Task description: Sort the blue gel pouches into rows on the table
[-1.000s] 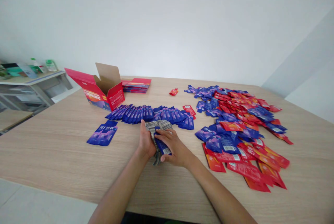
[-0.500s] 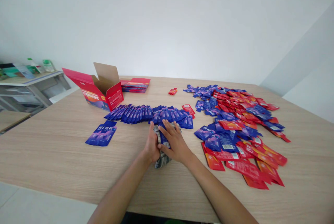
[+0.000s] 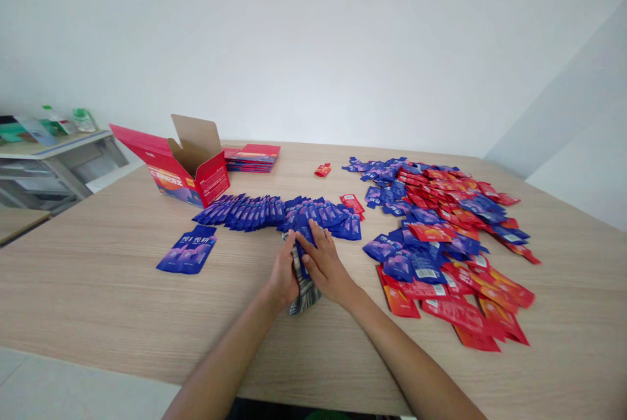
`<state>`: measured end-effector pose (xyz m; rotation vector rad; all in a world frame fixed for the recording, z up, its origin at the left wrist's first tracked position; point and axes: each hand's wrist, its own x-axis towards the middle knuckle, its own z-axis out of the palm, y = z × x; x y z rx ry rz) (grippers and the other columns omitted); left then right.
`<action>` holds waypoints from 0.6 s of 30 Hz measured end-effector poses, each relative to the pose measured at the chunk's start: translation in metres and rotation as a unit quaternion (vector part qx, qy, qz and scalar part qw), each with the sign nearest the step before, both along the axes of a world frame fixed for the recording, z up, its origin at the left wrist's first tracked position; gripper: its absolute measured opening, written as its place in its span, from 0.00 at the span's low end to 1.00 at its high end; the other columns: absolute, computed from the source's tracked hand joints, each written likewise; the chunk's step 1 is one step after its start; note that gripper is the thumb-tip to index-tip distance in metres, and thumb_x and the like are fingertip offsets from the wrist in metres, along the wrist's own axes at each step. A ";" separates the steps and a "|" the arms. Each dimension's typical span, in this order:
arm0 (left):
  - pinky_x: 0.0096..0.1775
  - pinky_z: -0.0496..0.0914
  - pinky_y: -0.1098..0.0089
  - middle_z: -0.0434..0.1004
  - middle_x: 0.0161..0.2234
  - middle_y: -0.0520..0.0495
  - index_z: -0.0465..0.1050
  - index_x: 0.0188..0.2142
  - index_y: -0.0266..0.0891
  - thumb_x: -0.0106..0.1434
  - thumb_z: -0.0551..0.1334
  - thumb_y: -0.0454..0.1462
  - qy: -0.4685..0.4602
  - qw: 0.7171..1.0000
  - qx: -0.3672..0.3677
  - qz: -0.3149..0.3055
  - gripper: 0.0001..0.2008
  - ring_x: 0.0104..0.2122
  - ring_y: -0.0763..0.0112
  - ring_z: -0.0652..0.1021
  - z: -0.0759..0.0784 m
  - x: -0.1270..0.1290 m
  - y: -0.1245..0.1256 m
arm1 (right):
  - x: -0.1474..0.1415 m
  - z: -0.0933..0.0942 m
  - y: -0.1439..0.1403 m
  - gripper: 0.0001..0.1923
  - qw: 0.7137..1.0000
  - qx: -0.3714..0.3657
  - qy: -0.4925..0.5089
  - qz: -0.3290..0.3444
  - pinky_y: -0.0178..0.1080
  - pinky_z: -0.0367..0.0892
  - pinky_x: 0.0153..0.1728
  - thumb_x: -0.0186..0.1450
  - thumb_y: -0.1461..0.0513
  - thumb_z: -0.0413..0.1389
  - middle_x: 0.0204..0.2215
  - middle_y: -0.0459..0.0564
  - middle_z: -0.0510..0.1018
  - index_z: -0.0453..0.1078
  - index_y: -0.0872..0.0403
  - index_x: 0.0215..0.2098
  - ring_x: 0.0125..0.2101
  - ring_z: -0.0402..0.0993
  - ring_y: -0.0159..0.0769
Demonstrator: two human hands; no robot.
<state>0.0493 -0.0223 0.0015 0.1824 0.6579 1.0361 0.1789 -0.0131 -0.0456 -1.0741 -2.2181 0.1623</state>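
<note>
While your left hand (image 3: 284, 274) cups the side of a stack of blue sachets (image 3: 304, 286) standing on edge on the bench (image 3: 98, 289), your right hand (image 3: 326, 264) lies flat on top of it, fingers (image 3: 307, 245) stretched out and gripping nothing, their tips touching the long fanned row of blue sachets (image 3: 274, 212). The left fingers curl loosely round the stack; how tightly, you cannot tell. Judging by the layout, the sorting is partly done: that row and a small flat pile of blue pouches (image 3: 187, 253) are set apart, while a large mixed heap of red and blue sachets (image 3: 441, 237) remains at your right. The open red carton (image 3: 189, 168) appears to hold nothing yet.
</note>
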 end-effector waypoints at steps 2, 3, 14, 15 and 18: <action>0.56 0.72 0.56 0.82 0.48 0.37 0.72 0.59 0.34 0.70 0.54 0.52 0.002 1.000 0.004 0.012 0.29 0.48 0.54 0.82 0.000 -0.003 0.003 | -0.004 0.000 -0.001 0.25 1.000 0.000 0.000 -0.006 0.65 0.44 0.67 0.77 0.57 0.41 0.75 0.54 0.40 0.54 0.44 0.71 0.73 0.39 0.49; 0.56 0.72 0.57 0.82 0.48 0.37 0.72 0.59 0.33 0.70 0.54 0.51 0.001 1.000 0.008 0.015 0.29 0.48 0.55 0.82 0.000 -0.004 0.004 | -0.005 0.000 -0.001 0.25 1.000 0.001 0.000 -0.013 0.64 0.44 0.67 0.76 0.58 0.42 0.75 0.54 0.40 0.55 0.44 0.71 0.73 0.39 0.49; 0.50 0.75 0.57 0.84 0.44 0.36 0.72 0.59 0.34 0.72 0.51 0.51 0.028 0.996 0.004 -0.086 0.28 0.43 0.55 0.84 -0.012 0.013 -0.007 | 0.008 0.001 0.012 0.24 0.985 0.020 0.109 -0.132 0.56 0.54 0.67 0.76 0.58 0.45 0.74 0.52 0.41 0.59 0.45 0.69 0.72 0.42 0.48; 0.49 0.75 0.57 0.84 0.44 0.36 0.72 0.59 0.34 0.71 0.51 0.52 0.031 0.996 0.003 -0.088 0.29 0.42 0.55 0.84 -0.014 0.014 -0.008 | 0.008 0.000 0.013 0.24 0.984 0.029 0.115 -0.136 0.57 0.54 0.67 0.76 0.59 0.45 0.74 0.52 0.41 0.59 0.45 0.69 0.73 0.41 0.47; 0.48 0.76 0.56 0.84 0.44 0.36 0.72 0.59 0.35 0.71 0.51 0.53 0.030 0.996 -0.003 -0.085 0.30 0.41 0.55 0.84 -0.016 0.015 -0.007 | 0.005 -0.002 0.013 0.25 0.983 0.054 0.099 -0.145 0.60 0.54 0.67 0.75 0.61 0.45 0.74 0.53 0.41 0.57 0.46 0.70 0.73 0.37 0.49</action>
